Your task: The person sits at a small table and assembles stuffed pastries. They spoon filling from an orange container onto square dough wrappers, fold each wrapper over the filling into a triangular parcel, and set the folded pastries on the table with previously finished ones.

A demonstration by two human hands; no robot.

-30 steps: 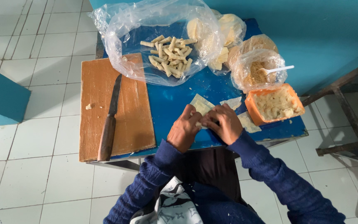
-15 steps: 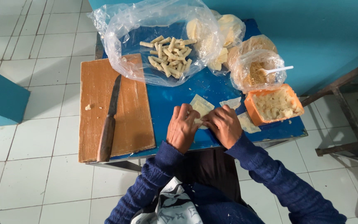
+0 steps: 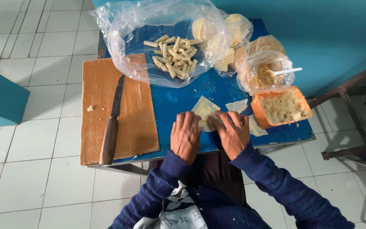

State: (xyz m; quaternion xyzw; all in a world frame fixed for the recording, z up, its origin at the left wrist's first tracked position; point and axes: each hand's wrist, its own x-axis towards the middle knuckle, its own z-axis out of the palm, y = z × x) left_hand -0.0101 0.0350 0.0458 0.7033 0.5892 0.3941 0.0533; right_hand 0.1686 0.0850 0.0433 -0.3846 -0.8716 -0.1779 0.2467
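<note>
My left hand (image 3: 186,136) and my right hand (image 3: 234,132) lie flat side by side on the blue table (image 3: 178,99), fingers spread and pointing away from me. Both press on a pale square dough wrapper (image 3: 204,111); its far corner shows beyond my fingertips. Whatever lies under my palms is hidden. A second wrapper piece (image 3: 237,105) rests just beyond my right hand, and another (image 3: 257,127) sits to its right.
An orange tub of crumbly pale filling (image 3: 281,107) stands right of my hands. Behind are a bag with a white spoon (image 3: 266,72), a bag of stacked wrappers (image 3: 223,34), and an open plastic bag of rolled sticks (image 3: 173,55). A knife (image 3: 112,123) lies on the wooden board (image 3: 106,110).
My hands have gone from pinching and rolling something between the fingers to lying flat with fingers stretched over the wrapper. They have also shifted slightly forward on the table.
</note>
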